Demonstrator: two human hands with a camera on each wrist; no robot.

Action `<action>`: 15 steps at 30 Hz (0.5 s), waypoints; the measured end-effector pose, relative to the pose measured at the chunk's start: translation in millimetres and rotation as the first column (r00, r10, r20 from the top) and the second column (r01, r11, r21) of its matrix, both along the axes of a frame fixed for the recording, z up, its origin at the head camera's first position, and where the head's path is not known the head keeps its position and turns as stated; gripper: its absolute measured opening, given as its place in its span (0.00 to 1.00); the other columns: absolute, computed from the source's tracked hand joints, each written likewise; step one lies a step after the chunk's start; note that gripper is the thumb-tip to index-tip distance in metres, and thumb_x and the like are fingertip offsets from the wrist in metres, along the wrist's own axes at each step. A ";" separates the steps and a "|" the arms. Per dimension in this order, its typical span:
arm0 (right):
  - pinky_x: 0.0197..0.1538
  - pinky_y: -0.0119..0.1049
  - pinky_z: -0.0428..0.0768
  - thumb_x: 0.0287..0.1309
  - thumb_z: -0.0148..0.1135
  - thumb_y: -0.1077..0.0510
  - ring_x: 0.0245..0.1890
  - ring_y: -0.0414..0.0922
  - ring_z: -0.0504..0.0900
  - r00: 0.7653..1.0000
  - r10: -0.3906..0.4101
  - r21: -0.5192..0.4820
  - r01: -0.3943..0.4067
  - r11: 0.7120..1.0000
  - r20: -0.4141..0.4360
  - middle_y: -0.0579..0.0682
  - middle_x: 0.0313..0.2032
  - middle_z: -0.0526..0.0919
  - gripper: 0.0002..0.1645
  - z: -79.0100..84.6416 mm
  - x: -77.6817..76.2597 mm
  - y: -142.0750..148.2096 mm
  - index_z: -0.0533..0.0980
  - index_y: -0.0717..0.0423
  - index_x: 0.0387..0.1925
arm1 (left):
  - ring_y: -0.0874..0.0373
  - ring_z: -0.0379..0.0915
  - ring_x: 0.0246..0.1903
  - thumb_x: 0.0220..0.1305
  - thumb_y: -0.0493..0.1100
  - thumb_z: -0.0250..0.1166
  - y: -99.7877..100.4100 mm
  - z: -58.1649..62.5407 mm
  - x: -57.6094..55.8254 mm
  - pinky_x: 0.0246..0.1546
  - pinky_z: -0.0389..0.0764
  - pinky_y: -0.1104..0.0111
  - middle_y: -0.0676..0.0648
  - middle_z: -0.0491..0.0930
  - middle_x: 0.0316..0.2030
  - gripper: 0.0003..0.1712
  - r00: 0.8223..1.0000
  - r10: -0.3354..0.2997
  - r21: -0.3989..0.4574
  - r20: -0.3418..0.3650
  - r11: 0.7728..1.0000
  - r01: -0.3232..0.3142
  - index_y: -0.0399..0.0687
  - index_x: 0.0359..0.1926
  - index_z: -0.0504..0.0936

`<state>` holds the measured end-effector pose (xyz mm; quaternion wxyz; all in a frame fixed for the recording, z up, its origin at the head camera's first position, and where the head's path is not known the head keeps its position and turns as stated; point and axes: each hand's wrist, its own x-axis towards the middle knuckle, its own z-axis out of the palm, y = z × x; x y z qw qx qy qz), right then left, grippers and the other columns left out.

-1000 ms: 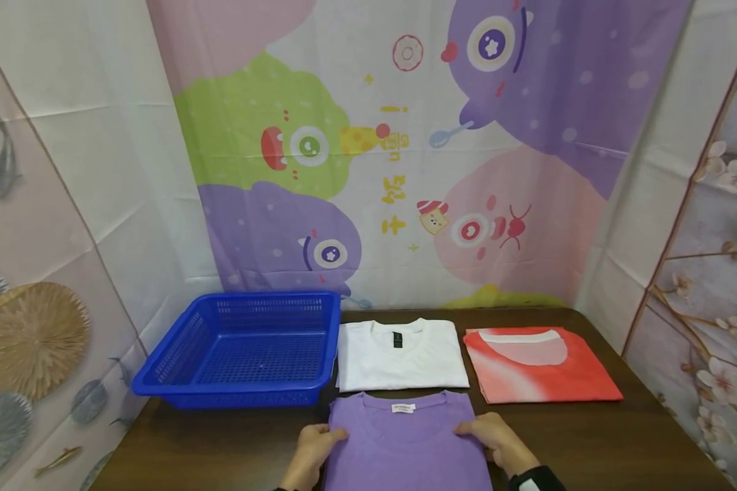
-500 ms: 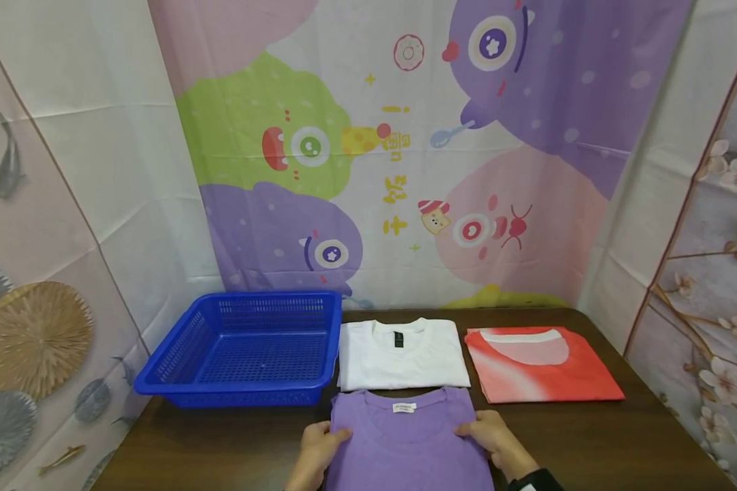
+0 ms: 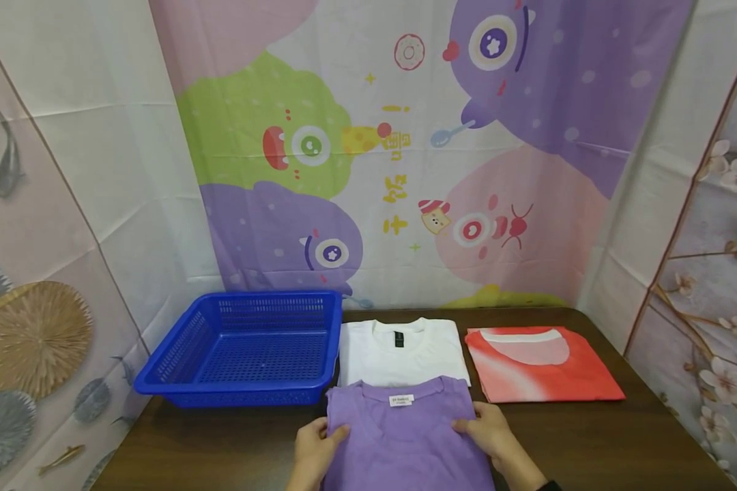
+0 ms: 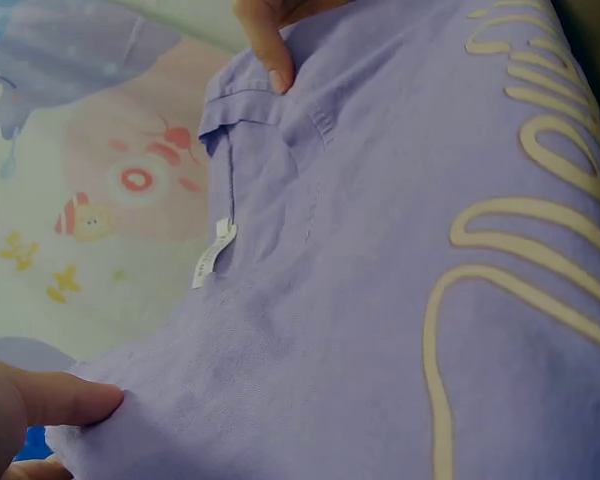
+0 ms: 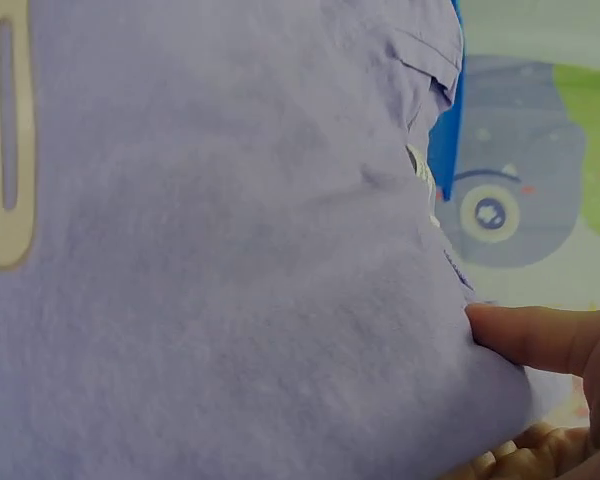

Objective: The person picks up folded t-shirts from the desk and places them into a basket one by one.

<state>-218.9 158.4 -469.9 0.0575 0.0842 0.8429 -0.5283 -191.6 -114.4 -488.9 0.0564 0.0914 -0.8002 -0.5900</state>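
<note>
A purple T-shirt (image 3: pixel 405 443) with a white neck label hangs between my two hands at the front of the table. My left hand (image 3: pixel 316 447) pinches its left edge, thumb on top and fingers behind. On the opposite edge my right hand (image 3: pixel 494 436) pinches the cloth the same way. Cream lettering shows on the shirt (image 4: pixel 380 200) in the left wrist view. In the head view its collar overlaps the front of a folded white T-shirt (image 3: pixel 417 358) with a black label.
A blue plastic basket (image 3: pixel 325 389) stands at the back left. A folded red and pink garment (image 3: pixel 565 375) lies at the back right of the brown table (image 3: pixel 221 450). A printed curtain (image 3: pixel 405 273) hangs behind.
Both hands keep their pinch on the purple T-shirt. Its collar end has risen and tilted up, now covering the front edge of the white T-shirt in the head view.
</note>
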 end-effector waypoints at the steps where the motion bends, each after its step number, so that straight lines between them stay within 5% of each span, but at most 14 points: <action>1: 0.39 0.46 0.82 0.47 0.65 0.65 0.36 0.49 0.83 1.000 -0.001 -0.003 0.001 1.000 -0.002 0.66 0.41 0.84 0.25 1.9 1.1 -0.8 0.75 0.76 0.48 | 0.54 0.82 0.34 0.56 0.36 0.66 -0.6 1.0 0.9 0.33 0.80 0.66 0.29 0.85 0.37 0.19 1.000 0.004 -0.001 -0.006 1.000 -0.004 0.21 0.43 0.79; 15: 0.38 0.45 0.82 0.47 0.67 0.66 0.37 0.51 0.85 0.997 0.005 0.007 -0.004 1.000 -0.083 0.67 0.41 0.85 0.23 22.9 17.5 -9.5 0.76 0.74 0.47 | 0.63 0.79 0.29 0.58 0.38 0.66 -9.2 17.3 14.4 0.29 0.77 0.74 0.32 0.86 0.35 0.18 0.999 0.011 -0.016 -0.048 1.000 -0.012 0.23 0.42 0.80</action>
